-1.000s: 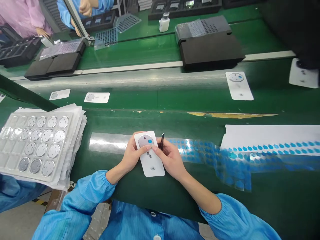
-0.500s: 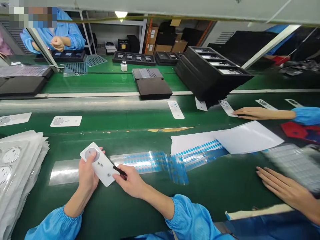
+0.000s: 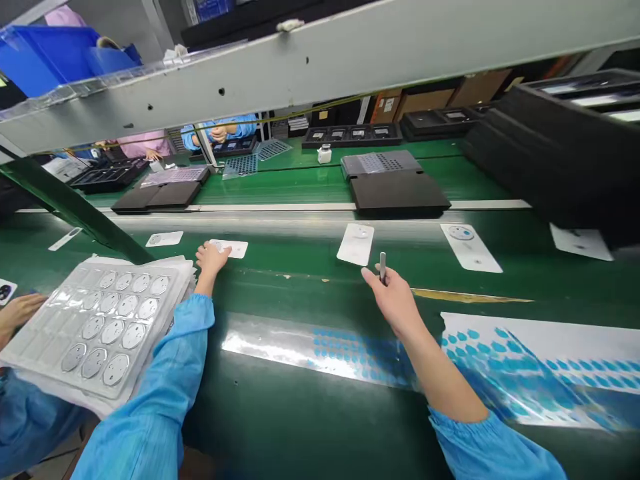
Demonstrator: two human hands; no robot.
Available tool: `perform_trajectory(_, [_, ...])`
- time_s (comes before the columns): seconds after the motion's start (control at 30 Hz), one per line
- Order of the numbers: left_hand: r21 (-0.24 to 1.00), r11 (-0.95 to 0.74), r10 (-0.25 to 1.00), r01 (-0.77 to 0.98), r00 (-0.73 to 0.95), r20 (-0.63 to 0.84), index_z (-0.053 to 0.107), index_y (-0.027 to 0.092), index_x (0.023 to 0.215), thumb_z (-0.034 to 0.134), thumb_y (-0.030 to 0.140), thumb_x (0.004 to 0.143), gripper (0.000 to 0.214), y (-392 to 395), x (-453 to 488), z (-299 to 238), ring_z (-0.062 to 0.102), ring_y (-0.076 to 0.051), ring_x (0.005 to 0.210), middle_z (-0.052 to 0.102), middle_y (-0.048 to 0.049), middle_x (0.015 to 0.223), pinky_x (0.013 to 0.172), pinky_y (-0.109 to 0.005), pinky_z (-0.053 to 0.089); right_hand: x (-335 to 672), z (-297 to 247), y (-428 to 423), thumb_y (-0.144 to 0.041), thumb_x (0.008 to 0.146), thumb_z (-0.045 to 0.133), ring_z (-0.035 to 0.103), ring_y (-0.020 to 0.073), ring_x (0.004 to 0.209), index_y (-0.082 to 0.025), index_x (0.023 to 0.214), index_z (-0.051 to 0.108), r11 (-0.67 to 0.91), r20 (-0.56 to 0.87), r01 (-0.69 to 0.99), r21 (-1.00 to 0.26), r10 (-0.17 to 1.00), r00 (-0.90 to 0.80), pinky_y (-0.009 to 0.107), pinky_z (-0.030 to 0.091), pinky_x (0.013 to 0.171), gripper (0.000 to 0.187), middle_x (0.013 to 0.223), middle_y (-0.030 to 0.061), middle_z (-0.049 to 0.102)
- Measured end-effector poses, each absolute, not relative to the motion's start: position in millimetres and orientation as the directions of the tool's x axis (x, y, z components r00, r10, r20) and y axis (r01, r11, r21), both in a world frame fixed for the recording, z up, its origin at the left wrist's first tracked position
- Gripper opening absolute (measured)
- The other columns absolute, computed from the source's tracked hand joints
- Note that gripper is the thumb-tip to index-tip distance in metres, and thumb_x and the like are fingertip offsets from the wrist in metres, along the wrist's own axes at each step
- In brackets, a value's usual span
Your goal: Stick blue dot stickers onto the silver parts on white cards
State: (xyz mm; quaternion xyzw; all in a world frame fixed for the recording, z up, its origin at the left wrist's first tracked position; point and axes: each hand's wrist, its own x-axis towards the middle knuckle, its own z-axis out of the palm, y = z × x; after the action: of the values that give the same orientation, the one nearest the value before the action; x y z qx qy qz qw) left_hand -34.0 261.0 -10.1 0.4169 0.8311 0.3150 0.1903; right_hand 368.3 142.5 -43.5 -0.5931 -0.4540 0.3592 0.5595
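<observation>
My left hand [image 3: 211,261] reaches out to a white card [image 3: 239,249] lying on the green belt. Its fingers curl at the card's left end and the thumb rests on top. Between the fingers of my right hand [image 3: 395,298] is a slim tool that looks like tweezers [image 3: 383,262], its grey metal end pointing up. Just beyond that hand, another white card with a round disc [image 3: 355,245] lies flat. Clear film with blue dots [image 3: 357,353] stretches across the bench below my right hand.
On the left, a stack of clear trays with round discs [image 3: 113,303] stands beside a green post [image 3: 75,207]. A co-worker's hand [image 3: 23,313] is left of it. More cards [image 3: 470,247] lie along the belt. Black trays [image 3: 545,153] are piled at right, and a white beam [image 3: 320,63] crosses overhead.
My view has swung left. My left hand has let go of the card it held and moved to another; a card now lies by my right hand, which keeps the tool.
</observation>
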Motion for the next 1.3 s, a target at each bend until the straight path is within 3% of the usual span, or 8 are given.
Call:
perform_trajectory(0.23, [0.590, 0.585, 0.745, 0.557, -0.656, -0.121, 0.048, 0.008, 0.119, 0.103, 0.036, 0.044, 0.097, 301.9, -56.1, -4.1, 0.023, -0.053, 0.148, 0.036, -0.0363, 0.148, 0.116, -0.074, 0.025, 354.3, -52.4, 85.1, -0.065, 0.097, 0.055, 0.050, 0.0169, 0.066, -0.016, 0.121, 0.070, 0.042, 0.108, 0.238, -0.970, 0.957, 0.271, 0.029, 0.039, 0.062, 0.056, 0.077, 0.0007, 0.057])
perform_trajectory(0.33, [0.696, 0.404, 0.850, 0.593, -0.525, -0.046, 0.047, 0.010, 0.127, 0.098, 0.026, 0.053, 0.092, 298.0, -56.6, -1.8, 0.045, -0.040, 0.139, 0.049, -0.0245, 0.143, 0.115, -0.055, 0.043, 348.7, -46.5, 74.7, -0.062, 0.102, 0.051, 0.053, 0.0180, 0.071, -0.019, 0.115, 0.072, 0.073, 0.152, 0.341, -0.937, 0.966, 0.211, 0.031, 0.041, 0.065, 0.050, 0.086, 0.0035, 0.061])
perform_trajectory(0.43, [0.804, 0.191, 0.921, 0.563, -0.387, 0.052, 0.038, 0.017, 0.141, 0.087, 0.024, 0.069, 0.087, 277.7, -48.5, 1.0, 0.064, -0.022, 0.112, 0.061, -0.0112, 0.130, 0.094, -0.033, 0.059, 345.1, -41.3, 68.4, -0.061, 0.103, 0.051, 0.056, 0.0221, 0.086, -0.021, 0.107, 0.077, 0.125, 0.215, 0.444, -0.887, 0.964, 0.157, 0.034, 0.046, 0.073, 0.047, 0.092, 0.0059, 0.059])
perform_trajectory(0.57, [0.954, -0.091, 0.996, 0.286, 0.024, 0.087, 0.052, 0.019, 0.136, 0.091, 0.028, 0.063, 0.084, 213.7, -19.5, 5.9, 0.067, -0.021, 0.106, 0.066, -0.0082, 0.123, 0.085, -0.025, 0.059, 333.5, -42.9, 56.1, -0.060, 0.103, 0.054, 0.060, 0.0210, 0.082, -0.021, 0.106, 0.076, 0.075, 0.075, 0.302, -0.950, 0.997, -0.013, 0.034, 0.051, 0.075, 0.045, 0.091, 0.0060, 0.064])
perform_trajectory(0.63, [0.969, -0.028, 0.933, 0.245, 0.355, -0.063, 0.060, 0.021, 0.134, 0.092, 0.033, 0.066, 0.077, 173.0, 0.1, 7.9, 0.069, -0.022, 0.104, 0.068, -0.0092, 0.124, 0.083, -0.026, 0.059, 324.8, -47.6, 48.3, -0.060, 0.101, 0.057, 0.064, 0.0196, 0.076, -0.018, 0.106, 0.072, -0.034, -0.047, 0.114, -0.993, 0.993, -0.113, 0.033, 0.055, 0.072, 0.045, 0.089, 0.0065, 0.068])
perform_trajectory(0.8, [0.821, -0.194, 0.611, 0.536, 0.721, -0.327, 0.056, 0.031, 0.144, 0.078, 0.030, 0.087, 0.061, 103.4, 37.2, 0.9, 0.065, -0.019, 0.101, 0.069, -0.0050, 0.119, 0.080, -0.025, 0.051, 309.6, -61.4, 29.3, -0.058, 0.103, 0.057, 0.065, 0.0181, 0.070, -0.017, 0.104, 0.065, -0.144, -0.160, 0.083, -0.986, 0.955, -0.250, 0.029, 0.056, 0.064, 0.041, 0.081, 0.0056, 0.066])
perform_trajectory(0.97, [0.595, -0.464, 0.645, 0.656, 0.711, -0.280, 0.053, 0.032, 0.144, 0.086, 0.027, 0.081, 0.071, 85.6, 43.2, -18.6, 0.049, -0.025, 0.117, 0.056, -0.0075, 0.126, 0.097, -0.039, 0.046, 310.5, -63.8, 22.9, -0.050, 0.108, 0.049, 0.064, 0.0176, 0.069, -0.018, 0.105, 0.062, -0.030, -0.101, 0.281, -0.959, 0.965, -0.241, 0.030, 0.052, 0.062, 0.035, 0.081, 0.0055, 0.065])
perform_trajectory(1.3, [0.491, -0.599, 0.613, 0.633, 0.757, -0.227, 0.051, 0.026, 0.139, 0.082, 0.037, 0.085, 0.063, 77.4, 46.7, -22.8, 0.047, -0.026, 0.115, 0.053, -0.0075, 0.127, 0.095, -0.040, 0.043, 312.9, -66.3, 21.4, -0.042, 0.107, 0.056, 0.065, 0.0142, 0.068, -0.019, 0.102, 0.067, -0.054, -0.119, 0.279, -0.959, 0.967, -0.223, 0.024, 0.054, 0.060, 0.026, 0.085, 0.0047, 0.069])
